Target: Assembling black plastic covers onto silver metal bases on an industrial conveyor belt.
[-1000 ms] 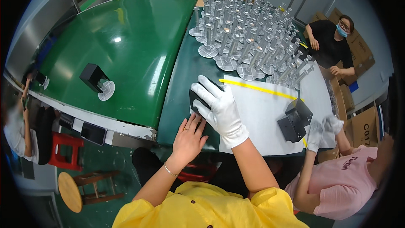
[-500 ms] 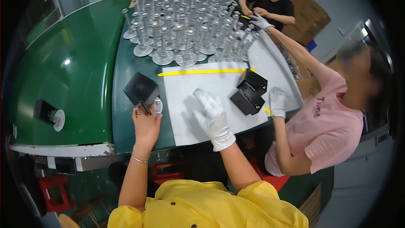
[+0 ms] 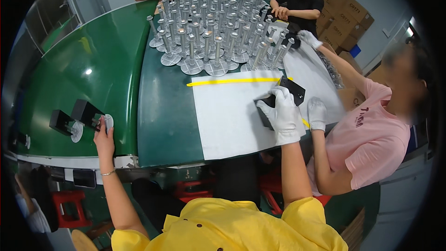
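On the green belt at left, my bare left hand (image 3: 103, 138) closes round the stem of an assembly with a black square block (image 3: 86, 111) and a round silver disc (image 3: 108, 122). A similar black-block assembly (image 3: 60, 122) lies just left of it. My white-gloved right hand (image 3: 285, 116) grips a black square block (image 3: 264, 111) on the white sheet (image 3: 227, 125); the glove hides much of it. Touching or close behind that block is another black block (image 3: 293, 90) with small holes.
Many silver posts on round discs (image 3: 191, 65) crowd the table's far half. A yellow strip (image 3: 232, 82) edges the sheet. A co-worker in pink (image 3: 371, 135) sits at right, one gloved hand (image 3: 317, 114) near my right hand. Another person in black (image 3: 299, 7) works at the far side.
My left hand has carried the black-block assembly left from the dark green table onto the green belt. My right hand has moved right, from the sheet onto a black block.
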`<act>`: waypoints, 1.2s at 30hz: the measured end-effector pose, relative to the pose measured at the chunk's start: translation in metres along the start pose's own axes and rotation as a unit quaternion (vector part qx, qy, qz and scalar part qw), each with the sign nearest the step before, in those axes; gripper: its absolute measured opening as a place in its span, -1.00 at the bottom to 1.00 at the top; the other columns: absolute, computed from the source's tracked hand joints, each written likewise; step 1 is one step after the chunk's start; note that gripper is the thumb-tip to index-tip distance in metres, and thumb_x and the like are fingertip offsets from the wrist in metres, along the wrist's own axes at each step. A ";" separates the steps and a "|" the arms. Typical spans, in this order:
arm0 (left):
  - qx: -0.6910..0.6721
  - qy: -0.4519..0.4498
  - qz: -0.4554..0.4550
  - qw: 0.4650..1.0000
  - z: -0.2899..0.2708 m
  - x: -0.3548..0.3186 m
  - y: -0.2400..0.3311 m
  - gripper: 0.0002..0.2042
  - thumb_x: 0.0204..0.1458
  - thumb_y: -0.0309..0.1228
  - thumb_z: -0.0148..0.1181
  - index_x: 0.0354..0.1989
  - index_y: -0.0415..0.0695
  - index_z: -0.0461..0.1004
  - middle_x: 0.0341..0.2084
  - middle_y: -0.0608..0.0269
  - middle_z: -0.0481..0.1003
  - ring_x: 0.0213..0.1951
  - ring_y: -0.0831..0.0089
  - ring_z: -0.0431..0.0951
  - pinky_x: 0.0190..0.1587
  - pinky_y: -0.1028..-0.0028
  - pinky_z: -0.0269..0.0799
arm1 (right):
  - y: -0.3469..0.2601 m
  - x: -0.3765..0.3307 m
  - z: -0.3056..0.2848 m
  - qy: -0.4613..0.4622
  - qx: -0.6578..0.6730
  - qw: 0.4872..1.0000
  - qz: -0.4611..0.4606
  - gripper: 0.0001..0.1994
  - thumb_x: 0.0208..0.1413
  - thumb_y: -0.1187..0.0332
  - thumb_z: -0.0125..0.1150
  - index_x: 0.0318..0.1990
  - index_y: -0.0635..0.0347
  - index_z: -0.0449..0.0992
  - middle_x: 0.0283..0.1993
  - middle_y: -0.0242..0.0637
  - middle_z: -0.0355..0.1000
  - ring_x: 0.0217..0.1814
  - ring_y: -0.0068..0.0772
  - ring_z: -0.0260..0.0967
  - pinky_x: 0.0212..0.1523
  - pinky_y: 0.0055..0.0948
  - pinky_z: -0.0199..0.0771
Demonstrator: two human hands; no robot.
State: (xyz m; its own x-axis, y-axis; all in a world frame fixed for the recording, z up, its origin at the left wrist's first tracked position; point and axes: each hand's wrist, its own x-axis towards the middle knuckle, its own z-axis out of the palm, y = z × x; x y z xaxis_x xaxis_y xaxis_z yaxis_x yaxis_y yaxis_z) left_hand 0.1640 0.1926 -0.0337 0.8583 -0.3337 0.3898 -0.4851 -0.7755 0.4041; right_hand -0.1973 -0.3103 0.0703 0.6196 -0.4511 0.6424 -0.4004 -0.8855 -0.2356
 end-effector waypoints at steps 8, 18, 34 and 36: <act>0.193 -0.202 -0.113 0.954 -0.044 -0.008 0.165 -0.43 0.13 -0.31 0.30 0.32 -0.17 0.32 0.16 -0.16 0.48 0.15 0.00 0.54 0.11 0.12 0.53 | -0.054 -0.003 0.032 0.045 0.320 0.946 0.015 -0.49 -0.12 0.34 0.65 -0.07 0.25 0.45 0.14 -0.09 0.44 0.07 -0.16 0.50 0.00 -0.29 0.57; -0.032 -0.149 0.278 0.948 0.125 0.074 0.282 -0.46 0.28 -0.23 0.11 0.44 0.05 0.26 0.48 0.14 0.18 0.47 -0.05 0.13 0.36 -0.12 0.11 | -0.081 -0.009 -0.004 -0.098 0.136 0.986 -0.025 -0.10 -0.26 0.52 0.55 0.38 -0.04 0.32 0.35 -0.08 0.29 0.11 0.17 0.36 0.16 -0.08 0.46; -0.028 -0.106 0.203 0.973 0.067 -0.031 0.228 -0.47 0.25 -0.21 0.17 0.36 -0.14 0.33 0.29 0.03 0.36 0.42 -0.02 0.21 0.41 0.02 0.15 | -0.089 0.010 0.027 -0.113 0.058 0.991 -0.029 -0.27 -0.19 0.35 0.56 0.25 0.18 0.42 0.23 0.01 0.36 0.16 0.16 0.36 0.19 -0.04 0.41; -0.048 -0.106 0.204 0.972 0.043 -0.065 0.217 -0.46 0.25 -0.22 0.18 0.37 -0.14 0.32 0.32 0.04 0.34 0.44 -0.02 0.19 0.42 0.02 0.12 | -0.102 0.019 0.024 -0.162 0.026 0.986 -0.031 -0.29 -0.10 0.27 0.52 0.28 0.20 0.45 0.31 0.05 0.36 0.20 0.18 0.38 0.22 -0.03 0.40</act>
State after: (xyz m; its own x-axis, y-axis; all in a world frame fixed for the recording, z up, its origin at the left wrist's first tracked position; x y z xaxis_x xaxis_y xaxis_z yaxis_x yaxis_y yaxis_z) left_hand 0.0107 0.0231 -0.0070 0.6016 -0.7141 0.3579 -0.7969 -0.5057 0.3305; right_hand -0.1287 -0.2313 0.0890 0.8286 -0.3998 0.3919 -0.3248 -0.9134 -0.2452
